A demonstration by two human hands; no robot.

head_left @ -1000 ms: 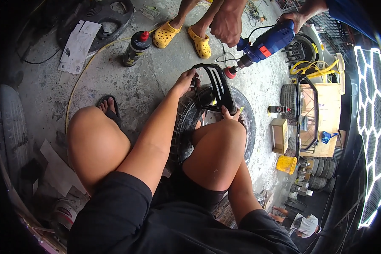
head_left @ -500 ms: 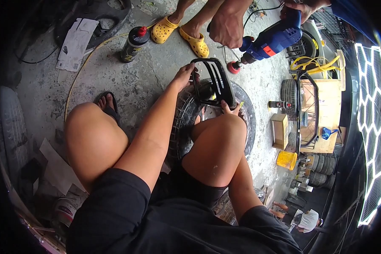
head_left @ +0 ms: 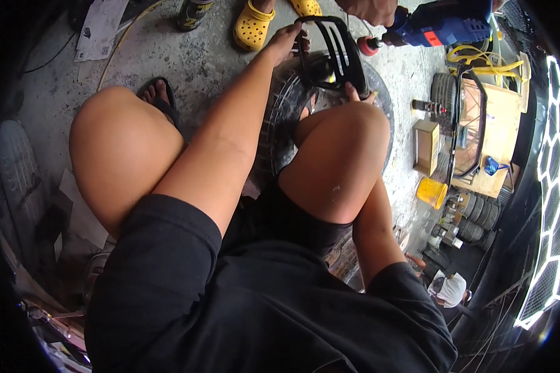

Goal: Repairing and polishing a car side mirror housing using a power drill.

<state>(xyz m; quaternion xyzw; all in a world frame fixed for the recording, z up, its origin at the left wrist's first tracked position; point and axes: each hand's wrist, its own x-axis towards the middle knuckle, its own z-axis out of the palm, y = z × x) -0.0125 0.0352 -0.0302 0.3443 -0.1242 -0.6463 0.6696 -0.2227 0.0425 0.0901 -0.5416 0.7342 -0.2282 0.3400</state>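
Observation:
I hold a black slotted frame-shaped piece (head_left: 349, 60) by two sides above a tyre (head_left: 278, 110) lying on the floor. My left hand (head_left: 284, 42) is closed on its upper left edge; my right hand (head_left: 356, 92) grips its lower right edge, partly hidden behind my knee. Just right of the piece, a co-worker's hand (head_left: 371, 10) grasps the side handle of a blue power drill (head_left: 450, 25) fitted with a red round pad (head_left: 368, 46); whether the pad touches the piece I cannot tell.
A dark bottle (head_left: 191, 13) stands near the co-worker's yellow clogs (head_left: 254, 26) and a thin yellow hose (head_left: 112, 62). At right are wooden boards (head_left: 501, 121), stacked tyres (head_left: 470, 217), a yellow bucket (head_left: 430, 193), a box (head_left: 425, 146) and another person (head_left: 448, 289) farther off.
The whole scene sits higher in the picture as my view has shifted, cutting off the bottle's top and the co-worker's legs. Both my hands still hold the piece.

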